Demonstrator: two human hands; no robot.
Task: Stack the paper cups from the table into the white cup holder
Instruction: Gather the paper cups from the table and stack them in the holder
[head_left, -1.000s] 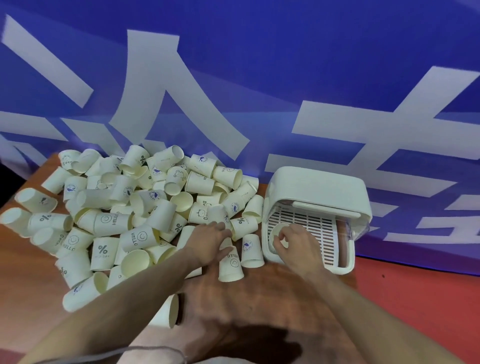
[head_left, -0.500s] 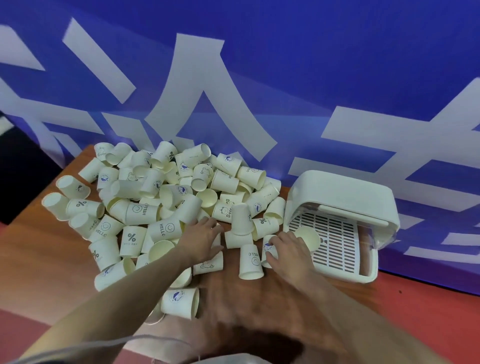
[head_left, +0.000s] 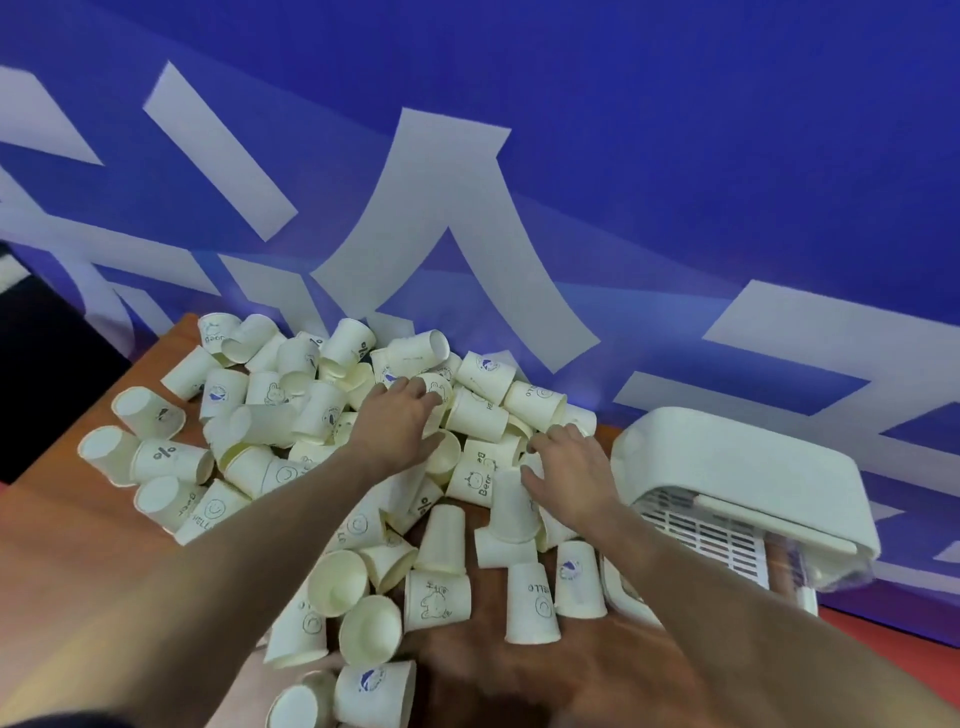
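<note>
Both my hands have left the white cup holder (head_left: 737, 467) at the surface's (head_left: 67, 525) right edge, left hand (head_left: 397, 426) and right hand (head_left: 569, 467) now spread, fingers loose, over the jumbled paper cups (head_left: 311, 415) heaped mid-surface.

Holder mouth (head_left: 727, 530) flanked left by upturned cups (head_left: 576, 577); bare table (head_left: 47, 551) is left open at near left.
</note>
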